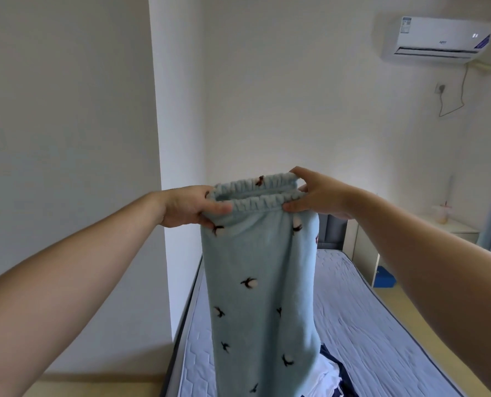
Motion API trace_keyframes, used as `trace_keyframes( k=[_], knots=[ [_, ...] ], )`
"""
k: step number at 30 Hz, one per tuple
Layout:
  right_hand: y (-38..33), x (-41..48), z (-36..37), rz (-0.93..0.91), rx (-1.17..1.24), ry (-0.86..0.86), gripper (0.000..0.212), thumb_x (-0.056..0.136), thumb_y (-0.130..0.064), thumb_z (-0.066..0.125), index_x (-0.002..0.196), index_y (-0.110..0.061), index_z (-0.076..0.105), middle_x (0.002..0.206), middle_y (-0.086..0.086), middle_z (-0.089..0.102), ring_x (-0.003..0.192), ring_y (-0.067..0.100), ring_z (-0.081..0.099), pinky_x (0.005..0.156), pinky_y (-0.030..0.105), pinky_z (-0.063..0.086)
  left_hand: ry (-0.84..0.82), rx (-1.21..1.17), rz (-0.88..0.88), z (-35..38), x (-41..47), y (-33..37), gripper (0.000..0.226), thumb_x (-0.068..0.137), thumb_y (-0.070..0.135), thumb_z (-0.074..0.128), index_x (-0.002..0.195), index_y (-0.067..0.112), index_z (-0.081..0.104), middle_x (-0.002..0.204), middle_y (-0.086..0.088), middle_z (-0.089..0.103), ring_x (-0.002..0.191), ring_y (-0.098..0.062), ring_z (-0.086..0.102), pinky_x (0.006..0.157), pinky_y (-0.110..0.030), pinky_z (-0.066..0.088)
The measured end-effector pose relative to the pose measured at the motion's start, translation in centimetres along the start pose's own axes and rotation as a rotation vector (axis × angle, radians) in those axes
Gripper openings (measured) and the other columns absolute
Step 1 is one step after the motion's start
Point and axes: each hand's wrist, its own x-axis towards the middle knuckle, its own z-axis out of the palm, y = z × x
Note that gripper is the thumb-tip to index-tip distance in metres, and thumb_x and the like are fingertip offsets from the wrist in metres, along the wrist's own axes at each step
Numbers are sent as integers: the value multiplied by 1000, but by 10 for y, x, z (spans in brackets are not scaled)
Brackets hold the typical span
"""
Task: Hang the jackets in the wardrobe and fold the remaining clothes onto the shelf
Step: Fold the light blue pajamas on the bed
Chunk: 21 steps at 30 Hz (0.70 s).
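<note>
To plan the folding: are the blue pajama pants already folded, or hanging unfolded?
Unfolded: the blue pajama pants hang from their waistband, pinched by the left hand and right hand.

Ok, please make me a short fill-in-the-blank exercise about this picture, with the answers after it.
1. The left hand and the right hand grip the blue trousers by the elastic ____.
2. The air conditioner is mounted high on the ____.
3. White and navy clothes lie on the bare quilted ____.
Answers: waistband, wall, mattress.
</note>
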Motion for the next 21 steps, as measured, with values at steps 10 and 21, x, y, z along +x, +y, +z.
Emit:
trace_keyframes(
  k=[10, 21],
  knots=[
    [8, 6, -3, 207, 477, -303, 77, 64, 10, 76, 136, -8, 54, 129, 20, 66, 116, 39, 66, 102, 51, 52, 34, 14, -58, -15, -10, -8, 22, 76, 35, 84, 97, 30, 79, 96, 6, 74, 80, -8, 69, 50, -19, 49],
    [8, 46, 17, 313, 440, -487, 66, 70, 6, 60, 135, -5, 55, 133, 25, 63, 121, 45, 61, 100, 55, 52, -71, -161, -150, -47, 9, -38, 24, 84, 36, 75, 104, 21, 79, 89, -1, 74, 67, -14, 69, 47, -22, 49]
  ],
)
